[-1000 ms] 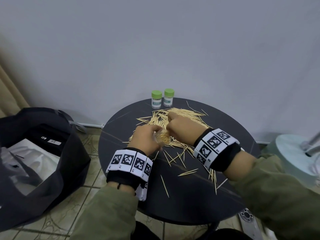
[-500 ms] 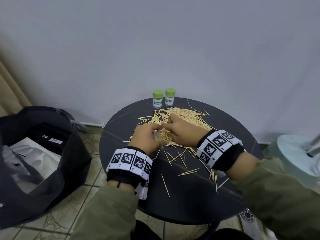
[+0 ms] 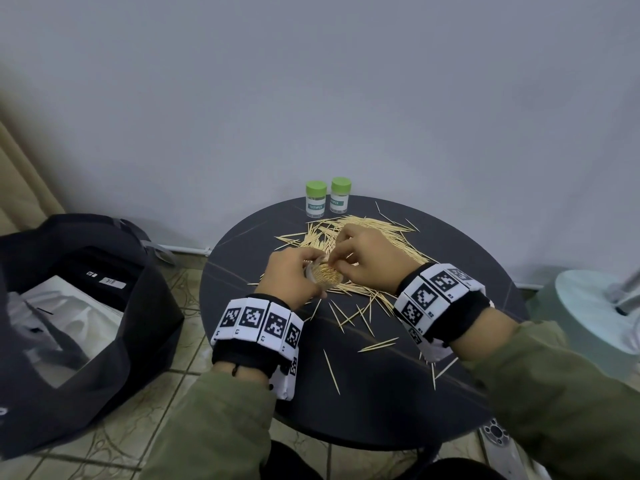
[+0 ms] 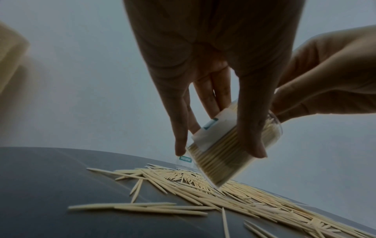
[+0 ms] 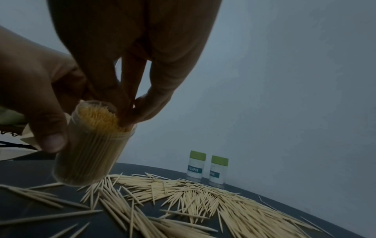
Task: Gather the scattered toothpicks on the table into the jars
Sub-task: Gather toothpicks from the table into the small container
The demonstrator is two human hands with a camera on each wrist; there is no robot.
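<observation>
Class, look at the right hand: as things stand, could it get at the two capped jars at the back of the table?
Probably yes. The capped jars stand just beyond the right hand, with only loose toothpicks between. But its fingers are busy at the open jar that the left hand holds.

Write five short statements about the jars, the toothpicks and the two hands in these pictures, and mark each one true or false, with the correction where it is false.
1. The left hand holds an open jar tilted above the table. True.
2. The open jar is almost empty. False: it is densely packed with toothpicks nearly to its mouth.
3. The right hand has its fingertips at the mouth of the open jar. True.
4. The two jars with green lids lie on their sides. False: they stand upright, side by side, at the far edge of the table.
5. All toothpicks are already gathered. False: many scattered toothpicks lie on the table.
</observation>
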